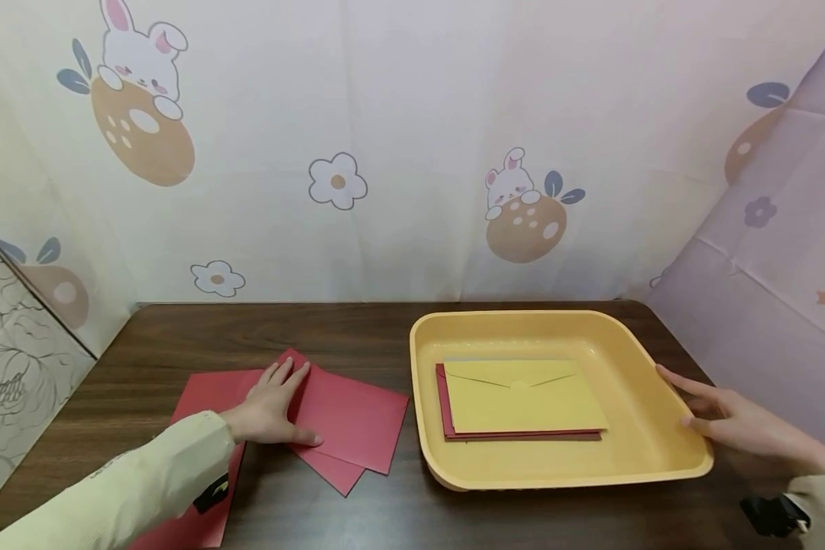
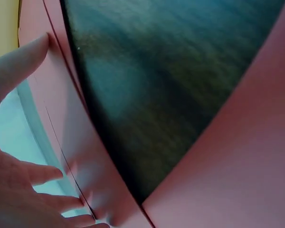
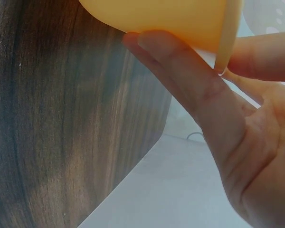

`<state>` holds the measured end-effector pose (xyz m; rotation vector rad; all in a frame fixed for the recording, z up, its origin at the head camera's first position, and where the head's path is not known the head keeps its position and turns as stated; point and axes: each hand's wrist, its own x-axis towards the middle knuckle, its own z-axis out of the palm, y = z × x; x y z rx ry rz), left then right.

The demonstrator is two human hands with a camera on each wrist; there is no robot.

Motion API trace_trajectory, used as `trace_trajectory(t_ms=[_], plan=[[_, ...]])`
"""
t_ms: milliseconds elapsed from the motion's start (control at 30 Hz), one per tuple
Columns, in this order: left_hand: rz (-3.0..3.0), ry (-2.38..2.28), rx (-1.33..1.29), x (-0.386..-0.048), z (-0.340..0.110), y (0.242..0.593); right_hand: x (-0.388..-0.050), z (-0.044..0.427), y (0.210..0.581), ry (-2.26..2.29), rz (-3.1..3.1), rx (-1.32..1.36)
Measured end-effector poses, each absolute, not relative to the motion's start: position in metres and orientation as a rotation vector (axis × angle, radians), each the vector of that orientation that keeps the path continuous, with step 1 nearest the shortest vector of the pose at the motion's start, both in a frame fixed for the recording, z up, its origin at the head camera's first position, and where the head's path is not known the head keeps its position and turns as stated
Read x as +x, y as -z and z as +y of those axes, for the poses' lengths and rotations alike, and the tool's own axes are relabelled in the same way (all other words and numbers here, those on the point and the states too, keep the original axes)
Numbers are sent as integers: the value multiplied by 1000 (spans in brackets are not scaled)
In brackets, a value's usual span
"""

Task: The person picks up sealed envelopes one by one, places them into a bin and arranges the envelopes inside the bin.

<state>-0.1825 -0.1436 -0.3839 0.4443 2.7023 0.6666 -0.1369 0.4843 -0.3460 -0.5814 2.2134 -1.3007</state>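
My left hand (image 1: 271,409) rests with spread fingers on a fanned pair of red envelopes (image 1: 367,416) on the table. In the left wrist view the thumb touches the red paper (image 2: 73,128). More red paper (image 1: 209,389) lies under and left of the hand. At the right, my right hand (image 1: 718,416) grips the side rim of a yellow plastic tray (image 1: 646,435), thumb at the rim and fingers against the outer wall (image 3: 180,28). Inside the tray lies a stack: a yellow envelope (image 1: 522,405) with its flap side up, on red ones (image 1: 444,405).
The dark wood table (image 1: 330,512) carries everything. Behind it hangs a pale curtain (image 1: 412,153) printed with rabbits and flowers, and another curtain (image 1: 784,252) closes off the right side. A patterned panel (image 1: 14,382) stands at the left edge.
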Motion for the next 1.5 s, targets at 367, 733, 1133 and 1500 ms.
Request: trace_trajectory(t_ms=[367, 733, 1133, 1500], plan=[[2815, -680, 334, -174, -140, 394, -134, 486, 348, 1214, 2343, -665], [2875, -640, 182, -168, -129, 394, -134, 483, 347, 1147, 2407, -709], [2878, -587, 107, -163, -123, 391, -135, 487, 348, 1097, 2434, -611], [2941, -604, -41, -166, -137, 381, -136, 485, 348, 1239, 2288, -561]])
